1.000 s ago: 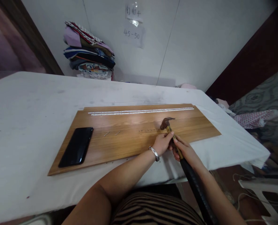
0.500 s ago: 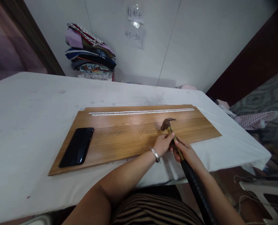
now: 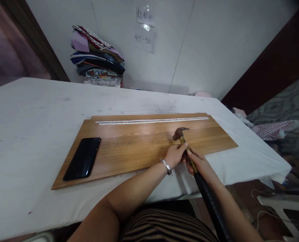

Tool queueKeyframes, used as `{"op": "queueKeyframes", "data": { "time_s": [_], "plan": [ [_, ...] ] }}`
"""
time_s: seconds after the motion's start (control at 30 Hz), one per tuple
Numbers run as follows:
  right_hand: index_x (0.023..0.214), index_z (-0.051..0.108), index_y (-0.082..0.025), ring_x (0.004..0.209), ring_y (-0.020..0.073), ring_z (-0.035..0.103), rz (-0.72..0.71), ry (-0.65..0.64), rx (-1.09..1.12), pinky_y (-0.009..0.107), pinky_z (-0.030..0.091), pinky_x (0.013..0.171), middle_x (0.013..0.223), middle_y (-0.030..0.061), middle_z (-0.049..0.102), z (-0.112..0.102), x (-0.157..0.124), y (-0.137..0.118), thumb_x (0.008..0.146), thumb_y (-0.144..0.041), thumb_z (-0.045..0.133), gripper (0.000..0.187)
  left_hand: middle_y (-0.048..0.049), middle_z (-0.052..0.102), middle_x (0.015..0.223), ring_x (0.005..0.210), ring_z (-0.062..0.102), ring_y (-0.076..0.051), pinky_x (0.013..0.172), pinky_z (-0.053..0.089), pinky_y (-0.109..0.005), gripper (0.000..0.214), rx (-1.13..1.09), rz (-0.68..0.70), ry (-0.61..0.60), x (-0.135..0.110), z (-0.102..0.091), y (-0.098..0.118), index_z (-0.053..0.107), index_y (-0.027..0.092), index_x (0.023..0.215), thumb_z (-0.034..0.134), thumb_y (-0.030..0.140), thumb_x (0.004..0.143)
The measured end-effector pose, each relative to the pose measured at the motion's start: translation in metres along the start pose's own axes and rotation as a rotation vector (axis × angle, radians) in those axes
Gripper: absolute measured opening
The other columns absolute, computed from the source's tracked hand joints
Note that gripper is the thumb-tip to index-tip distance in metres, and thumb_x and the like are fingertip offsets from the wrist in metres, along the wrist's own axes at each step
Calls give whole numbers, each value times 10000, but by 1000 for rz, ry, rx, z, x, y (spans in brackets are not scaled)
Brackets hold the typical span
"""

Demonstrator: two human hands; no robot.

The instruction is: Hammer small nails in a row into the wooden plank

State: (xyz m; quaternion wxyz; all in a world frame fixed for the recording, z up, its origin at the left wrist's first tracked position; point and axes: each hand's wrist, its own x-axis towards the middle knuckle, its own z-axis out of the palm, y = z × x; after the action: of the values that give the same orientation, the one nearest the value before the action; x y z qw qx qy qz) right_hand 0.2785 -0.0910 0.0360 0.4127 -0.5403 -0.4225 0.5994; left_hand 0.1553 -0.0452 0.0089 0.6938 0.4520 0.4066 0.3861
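Note:
My right hand (image 3: 201,163) is closed round the handle of a claw hammer (image 3: 180,133), close under its rusty head. The head rests on or just above a wooden board (image 3: 129,156) at the end of a short row of dark nail heads (image 3: 159,141). My left hand (image 3: 175,154), with a silver bracelet at the wrist, is pinched beside the hammer neck; what its fingertips hold is hidden. The hammer's black grip runs back towards my lap.
A black phone (image 3: 82,158) lies on the board's left end. Two loose nails (image 3: 120,144) lie near the middle, and a pale strip (image 3: 152,120) runs along the far edge. The board sits on a white table (image 3: 26,121). Folded fabrics (image 3: 97,57) are stacked against the wall.

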Motion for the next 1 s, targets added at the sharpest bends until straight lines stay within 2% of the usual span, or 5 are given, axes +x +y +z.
{"op": "queueKeyframes", "data": {
  "time_s": [0.6,1.0],
  "plan": [
    [1334,587,-220,342,72,428,-9,-5,12,204,326,310,681,-34,641,-3,2,5,801,-589,714,661,30,486,421,401,445,-91,462,319,-221,558,15,9,3,-1,0,-1,538,186,644,521,683,895],
    [1330,587,-212,341,77,427,10,-7,-9,208,322,319,667,-32,644,0,1,-2,773,-587,726,686,26,488,422,401,441,-97,471,321,-232,545,17,-14,7,1,0,0,540,188,632,510,650,919]
  ]
}}
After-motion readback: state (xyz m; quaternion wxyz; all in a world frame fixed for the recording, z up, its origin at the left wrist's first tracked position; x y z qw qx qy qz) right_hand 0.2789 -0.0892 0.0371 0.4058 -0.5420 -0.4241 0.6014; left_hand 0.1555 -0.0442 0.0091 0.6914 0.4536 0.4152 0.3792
